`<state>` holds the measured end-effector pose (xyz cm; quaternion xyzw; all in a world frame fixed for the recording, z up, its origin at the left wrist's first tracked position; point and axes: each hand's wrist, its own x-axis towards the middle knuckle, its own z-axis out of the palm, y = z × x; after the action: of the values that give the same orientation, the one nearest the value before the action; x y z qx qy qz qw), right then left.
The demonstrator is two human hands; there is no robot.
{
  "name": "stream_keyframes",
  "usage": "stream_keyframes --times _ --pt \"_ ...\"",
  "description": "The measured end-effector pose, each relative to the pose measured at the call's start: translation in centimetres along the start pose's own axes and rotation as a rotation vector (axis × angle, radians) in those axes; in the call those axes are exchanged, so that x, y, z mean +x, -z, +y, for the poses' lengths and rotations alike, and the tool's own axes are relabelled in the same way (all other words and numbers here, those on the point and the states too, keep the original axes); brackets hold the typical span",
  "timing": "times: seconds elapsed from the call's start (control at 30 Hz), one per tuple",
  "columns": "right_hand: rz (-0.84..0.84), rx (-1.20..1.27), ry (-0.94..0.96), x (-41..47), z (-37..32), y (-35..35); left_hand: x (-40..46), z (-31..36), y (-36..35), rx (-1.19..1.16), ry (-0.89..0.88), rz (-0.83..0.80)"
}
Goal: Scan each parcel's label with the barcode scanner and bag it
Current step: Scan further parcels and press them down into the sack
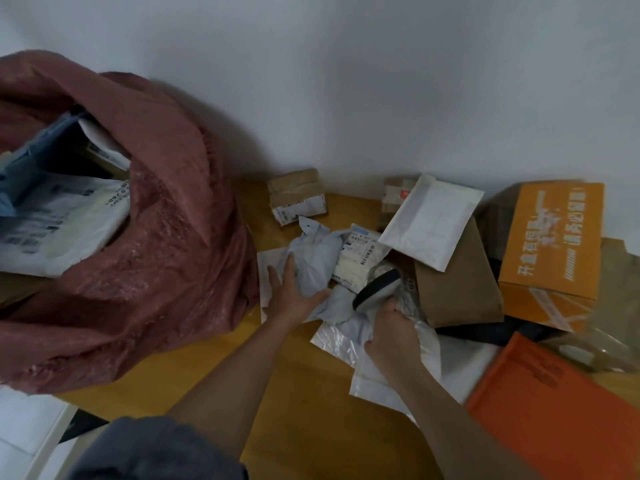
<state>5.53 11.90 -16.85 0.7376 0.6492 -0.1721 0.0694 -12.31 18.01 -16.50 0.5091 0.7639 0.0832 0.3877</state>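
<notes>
Head cam: left hand (291, 296) lies flat on the crumpled grey parcel (317, 261), worktop centre; right hand (389, 329) grips the scanner (375, 289). Looks soft and light, so grab its 6 o'clock edge.

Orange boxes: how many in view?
2. One orange box with white print stands at the right by the wall; the other lies nearer, at the lower right edge, cut off by the frame. More may be hidden under the pile.
</notes>
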Motion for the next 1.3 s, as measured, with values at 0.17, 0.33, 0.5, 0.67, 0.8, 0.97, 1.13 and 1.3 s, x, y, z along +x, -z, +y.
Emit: stream_keyframes --times 0.17,0.33,0.5,0.67,0.8,0.97,1.13,1.3 --pt "-0.035 0.053 -0.005 1.1 0.1 -0.7 2.2 0.0 -0.4 0.148 0.060 -0.127" --pt "-0.035 0.116 -0.058 1.3 -0.2 -0.4 2.7 0.5 0.6 0.206 0.036 -0.167" --pt "-0.059 0.175 -0.061 1.2 -0.2 0.1 1.9 1.3 2.5 0.075 0.090 -0.219" --pt "0.005 0.102 -0.010 0.9 -0.3 0.5 1.4 0.7 3.4 -0.170 0.148 -0.251" --pt "0.027 0.140 -0.023 0.7 -0.6 1.3 -0.2 -0.4 3.7 -0.324 0.126 -0.272" --pt "-0.070 0.261 -0.064 0.1 -0.4 3.5 -1.9 -0.4 4.5 -0.466 0.192 -0.212" --pt "-0.084 0.523 -0.197 -0.9 0.1 4.8 -2.3 0.7 5.9 -0.760 0.211 -0.237" --pt "-0.068 0.818 -0.226 -2.3 0.1 7.0 -3.7 2.2 7.4 -1.011 0.232 -0.342"
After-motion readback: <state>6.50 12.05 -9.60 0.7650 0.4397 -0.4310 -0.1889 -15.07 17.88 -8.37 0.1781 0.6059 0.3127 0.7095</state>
